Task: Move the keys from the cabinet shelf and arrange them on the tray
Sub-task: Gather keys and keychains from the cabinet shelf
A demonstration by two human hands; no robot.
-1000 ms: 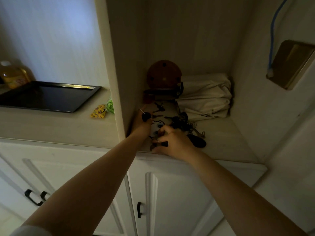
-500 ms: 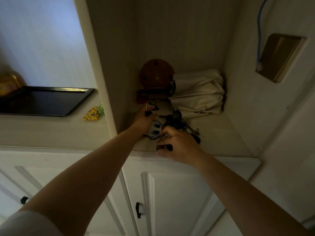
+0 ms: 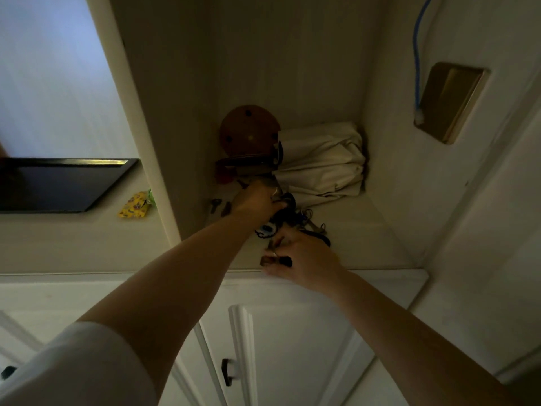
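A dark tangle of keys lies on the pale cabinet shelf, with a small white-and-blue charm at its front. My left hand reaches in over the back of the pile, fingers curled around some keys. My right hand sits at the shelf's front edge, pinching dark-headed keys between thumb and fingers. A single loose key lies by the left wall of the cabinet. The black tray rests on the counter to the left, outside the cabinet.
A round brown wooden piece and a folded cream cloth bag fill the back of the shelf. A yellow packet lies on the counter beside the tray. White cupboard doors with black handles are below.
My left hand moved deeper and rightward over the key pile. My right hand stayed near the front edge with keys in it. The view tilted, so the tray sits further left.
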